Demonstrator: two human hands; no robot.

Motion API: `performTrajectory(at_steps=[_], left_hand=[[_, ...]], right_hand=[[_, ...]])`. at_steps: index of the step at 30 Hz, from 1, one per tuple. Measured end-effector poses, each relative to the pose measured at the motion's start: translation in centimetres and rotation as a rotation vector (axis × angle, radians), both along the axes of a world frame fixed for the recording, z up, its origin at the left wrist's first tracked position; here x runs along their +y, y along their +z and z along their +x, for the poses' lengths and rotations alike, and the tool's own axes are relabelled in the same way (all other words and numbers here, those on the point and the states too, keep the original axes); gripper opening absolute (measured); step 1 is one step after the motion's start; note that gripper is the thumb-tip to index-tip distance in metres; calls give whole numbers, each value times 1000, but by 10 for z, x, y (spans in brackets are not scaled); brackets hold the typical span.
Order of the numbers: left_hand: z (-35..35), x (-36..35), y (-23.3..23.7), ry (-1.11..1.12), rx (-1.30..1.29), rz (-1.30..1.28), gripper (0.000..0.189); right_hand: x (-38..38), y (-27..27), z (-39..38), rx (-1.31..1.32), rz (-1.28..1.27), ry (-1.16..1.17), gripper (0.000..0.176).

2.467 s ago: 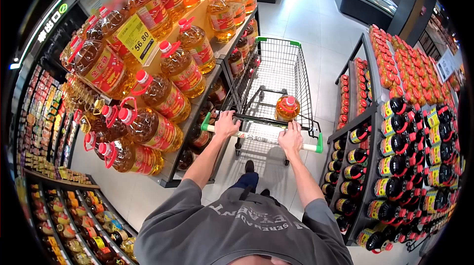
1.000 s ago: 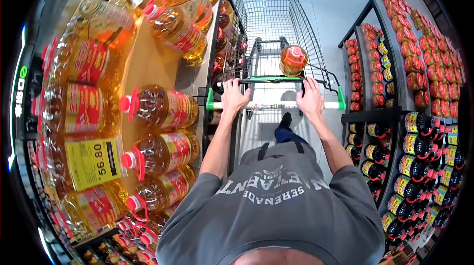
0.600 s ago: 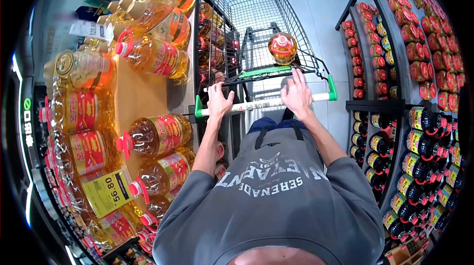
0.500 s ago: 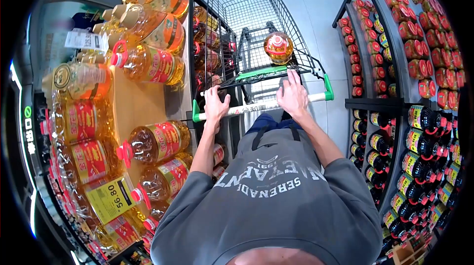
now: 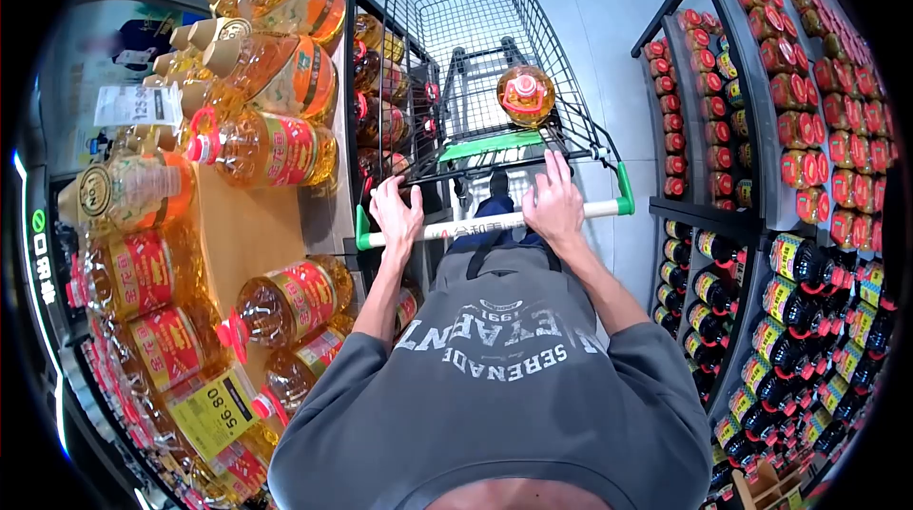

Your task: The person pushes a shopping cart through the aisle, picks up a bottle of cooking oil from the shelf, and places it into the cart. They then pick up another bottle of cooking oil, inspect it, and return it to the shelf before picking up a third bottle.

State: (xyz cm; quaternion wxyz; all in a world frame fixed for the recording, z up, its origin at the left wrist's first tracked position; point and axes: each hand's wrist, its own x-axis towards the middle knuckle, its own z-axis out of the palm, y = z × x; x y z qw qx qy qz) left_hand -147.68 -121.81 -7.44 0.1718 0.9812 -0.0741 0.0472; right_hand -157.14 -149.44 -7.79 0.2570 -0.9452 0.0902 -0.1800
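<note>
**As you lean on the cart, one oil bottle sits inside**

Where the view starts, right under you, there is your grey top (image 5: 504,386) with white letters. Your arms go forward from it to the bar (image 5: 490,222) of the cart (image 5: 418,25).

Your left hand (image 5: 398,215) lies on the bar near its left green end. Its fingers are stretched out and a little apart, not curled round the bar. The tips reach the wire at the back of the cart. Your right hand (image 5: 552,204) lies on the bar near the right end. It is flat too, with its fingers spread and pointing forward. I cannot tell where either thumb goes.

Just past your right hand, the oil bottle (image 5: 525,95) stands upright in the cart, at the near end. It has a red cap and yellow oil.

On your left, a shelf (image 5: 252,225) is just beside the cart. A yellow price tag (image 5: 204,412) hangs at its near end, and big bottles (image 5: 271,144) of oil lie all over it. On your right, a rack (image 5: 699,215) holds dark bottles (image 5: 808,268) close by and red jars (image 5: 808,92) farther off.

Past the green front edge of the cart, you can see pale floor (image 5: 609,6).
</note>
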Motion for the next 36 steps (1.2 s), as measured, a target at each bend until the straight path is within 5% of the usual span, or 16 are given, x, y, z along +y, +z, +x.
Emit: performTrajectory(at_steps=[7,12,19,23,26,31,33,36], left_hand=[[57,-45,-12,-109,2,-341,28],[96,-102,-33,-27,271,-633,26],[129,-157,-128,323,895,-940,49],[131,-164,-158,399,1044,-1048,40],[125,-159,-153,377,1096,-1531,37],[128,-171,-164,561,1231,-1368,45],[134,-186,-172,843,1307,-1359,51],[139,-201,-198,871,1378,-1316,52]], right_hand=[[0,11,13,189,-5,2,27],[-19,38,65,313,69,-98,30],[-36,-29,164,375,25,26,37],[-32,-68,201,447,-153,204,35],[-37,-106,210,550,-225,325,29],[-48,-140,215,767,-238,348,28],[-43,-136,222,859,-157,271,36],[-33,-130,238,858,27,153,44]])
